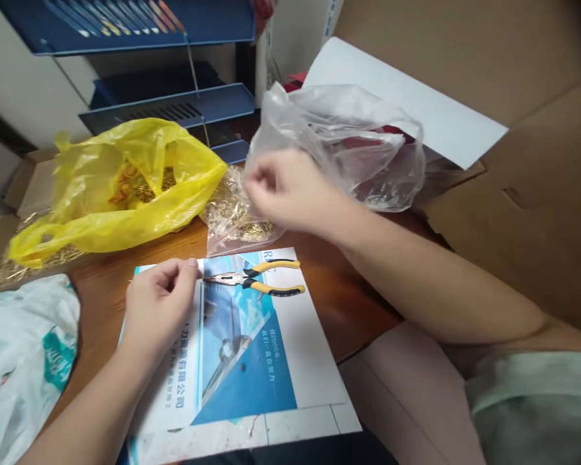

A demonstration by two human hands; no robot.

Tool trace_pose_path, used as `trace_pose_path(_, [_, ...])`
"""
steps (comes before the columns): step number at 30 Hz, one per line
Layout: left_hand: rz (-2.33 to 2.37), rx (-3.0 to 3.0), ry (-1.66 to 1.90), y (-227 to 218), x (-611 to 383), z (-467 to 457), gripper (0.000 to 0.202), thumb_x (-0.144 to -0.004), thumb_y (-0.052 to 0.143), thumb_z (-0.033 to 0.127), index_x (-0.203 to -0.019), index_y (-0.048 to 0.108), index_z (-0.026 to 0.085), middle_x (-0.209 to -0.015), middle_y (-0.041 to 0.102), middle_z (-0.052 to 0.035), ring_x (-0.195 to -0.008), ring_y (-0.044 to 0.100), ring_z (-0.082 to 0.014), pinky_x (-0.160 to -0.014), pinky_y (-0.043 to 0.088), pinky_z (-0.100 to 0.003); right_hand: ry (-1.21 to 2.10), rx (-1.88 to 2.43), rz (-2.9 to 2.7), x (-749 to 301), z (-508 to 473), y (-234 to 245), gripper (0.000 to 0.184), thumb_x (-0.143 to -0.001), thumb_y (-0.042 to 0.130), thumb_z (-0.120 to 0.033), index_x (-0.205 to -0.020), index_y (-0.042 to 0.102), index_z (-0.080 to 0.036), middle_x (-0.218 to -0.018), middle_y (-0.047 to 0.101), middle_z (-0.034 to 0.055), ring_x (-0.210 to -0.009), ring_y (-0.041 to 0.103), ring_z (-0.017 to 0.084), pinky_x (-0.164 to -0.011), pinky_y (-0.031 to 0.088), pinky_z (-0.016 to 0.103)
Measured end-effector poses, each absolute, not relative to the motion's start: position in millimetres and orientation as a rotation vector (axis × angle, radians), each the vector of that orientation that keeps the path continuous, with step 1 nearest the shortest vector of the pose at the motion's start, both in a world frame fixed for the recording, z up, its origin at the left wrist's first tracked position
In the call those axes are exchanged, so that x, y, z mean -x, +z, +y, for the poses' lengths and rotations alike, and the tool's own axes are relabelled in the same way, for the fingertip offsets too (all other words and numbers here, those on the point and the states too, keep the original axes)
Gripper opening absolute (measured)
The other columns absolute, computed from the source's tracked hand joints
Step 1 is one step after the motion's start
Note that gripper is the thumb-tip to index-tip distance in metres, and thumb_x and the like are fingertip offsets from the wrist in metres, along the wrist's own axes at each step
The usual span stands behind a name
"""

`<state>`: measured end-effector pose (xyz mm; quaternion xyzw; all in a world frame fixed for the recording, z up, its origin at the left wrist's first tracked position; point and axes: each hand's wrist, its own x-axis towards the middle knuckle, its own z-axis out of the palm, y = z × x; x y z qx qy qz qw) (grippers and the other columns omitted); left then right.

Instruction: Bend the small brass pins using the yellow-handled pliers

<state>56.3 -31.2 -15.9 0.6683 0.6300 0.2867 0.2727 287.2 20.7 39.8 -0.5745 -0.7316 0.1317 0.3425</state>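
My left hand [162,303] rests on a printed blue-and-white sheet [314,361], thumb and forefinger pinched together; whatever is between them is too small to make out. Right beside those fingertips lie long-nose pliers [274,276] with yellow and black handles, jaws pointing left toward the hand. My right hand [290,190] is raised in front of the clear plastic bags, its fingers curled closed and slightly blurred; I cannot see what they hold. Below and left of it sits a small clear bag [232,210] of gold-coloured metal pieces.
A yellow plastic bag [188,187] with gold and orange items stands at the back left, before a blue tiered rack [164,103]. A large clear bag [368,148] and cardboard [513,213] are on the right. A white bag [19,336] lies at the left edge.
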Motion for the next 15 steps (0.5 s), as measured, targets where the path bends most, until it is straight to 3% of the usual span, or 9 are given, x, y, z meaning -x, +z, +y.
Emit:
trace_pose_path(2, [1.715,-1.784,0.766,-16.2,-56.8,-29.9,0.031,-0.086,0.056,0.040,-0.065,0.065,0.018,-0.058,0.054,0.0013,-0.061,0.051,-0.0163,-0.060,0.034,-0.028,0.090,1.527,-1.686,-302.1,29.0,54.4,0.030,-0.093,0.053,-0.025,-0.064,0.049,-0.020,-0.067,0.058,0.0041,-0.067,0.058,0.017,-0.063,0.040,0.031])
trace_pose_path(4, [1.712,-1.758,0.767,-16.2,-57.4,-30.1,0.029,-0.084,0.056,0.038,-0.064,0.064,0.019,-0.061,0.058,0.0011,-0.064,0.054,-0.0170,-0.062,0.036,-0.027,0.093,1.627,-1.572,-325.7,36.1,60.3,0.037,-0.096,0.047,-0.037,-0.063,0.051,-0.022,-0.069,0.060,0.0068,-0.068,0.059,0.019,-0.061,0.042,0.033])
trace_pose_path(6, [1.732,-1.745,0.735,-16.2,-58.3,-31.7,0.029,-0.083,0.055,0.037,-0.061,0.062,0.019,-0.060,0.057,0.0009,-0.063,0.052,-0.0171,-0.061,0.037,-0.028,0.212,1.776,-1.540,-351.0,40.7,53.9,0.033,-0.093,0.043,-0.031,-0.064,0.055,-0.021,-0.074,0.064,0.0086,-0.068,0.059,0.019,-0.059,0.042,0.033])
trace_pose_path(11, [1.752,-1.769,0.649,-16.6,-62.9,-35.6,0.034,-0.081,0.054,0.041,-0.054,0.053,0.020,-0.054,0.043,0.0005,-0.057,0.044,-0.0163,-0.055,0.034,-0.028,0.066,2.139,-1.788,-383.1,46.6,10.8,0.013,-0.077,0.054,-0.020,-0.065,0.056,-0.019,-0.065,0.059,0.0082,-0.053,0.047,0.011,-0.049,0.030,0.030])
trace_pose_path(15, [1.761,-1.759,0.663,-16.3,-65.9,-35.4,0.034,-0.081,0.051,0.041,-0.055,0.054,0.019,-0.056,0.045,-0.0004,-0.059,0.045,-0.0163,-0.055,0.035,-0.027,0.096,1.990,-2.086,-373.5,61.9,-16.7,0.012,-0.076,0.057,-0.016,-0.078,0.068,-0.015,-0.084,0.071,0.0086,-0.067,0.060,0.011,-0.057,0.038,0.026])
